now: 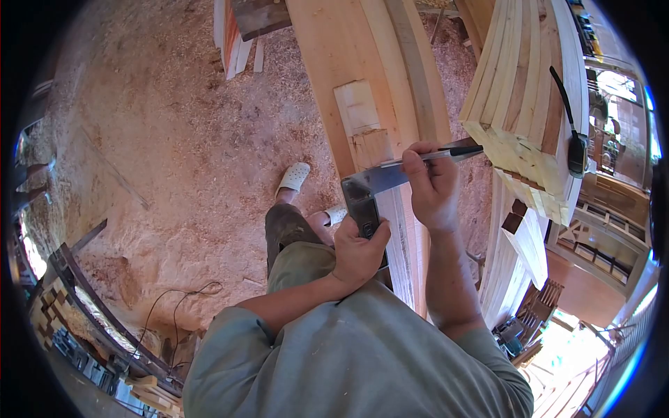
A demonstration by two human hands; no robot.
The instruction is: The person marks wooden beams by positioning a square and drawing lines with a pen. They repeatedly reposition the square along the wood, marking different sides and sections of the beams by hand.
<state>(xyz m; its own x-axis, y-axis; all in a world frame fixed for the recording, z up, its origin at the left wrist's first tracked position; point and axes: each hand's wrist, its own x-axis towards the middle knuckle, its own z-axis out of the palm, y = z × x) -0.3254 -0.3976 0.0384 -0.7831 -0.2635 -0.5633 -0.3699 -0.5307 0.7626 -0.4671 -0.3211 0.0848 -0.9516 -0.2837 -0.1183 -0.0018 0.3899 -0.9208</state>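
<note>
A try square lies across the long wooden beam (324, 52) in front of me, its dark stock (360, 198) along the left edge and its metal blade (387, 178) spanning the top. My left hand (357, 252) is closed around the lower part of the stock. In my right hand (435, 188) is a pen (453, 152) with a black end, pinched between thumb and fingers. The pen lies low along the blade, its thin end pointing left. Just beyond the blade, the beam carries a pale rectangular patch (357, 106) and a rougher block-like area (371, 148).
To the right rises a stack of planks (519, 76) with a black strap-like item (577, 153) on its side. Sawdust covers the floor (188, 139). Cables (174, 296) and a rack of wood offcuts (59, 306) are at lower left. Squared timbers (526, 240) lie at right.
</note>
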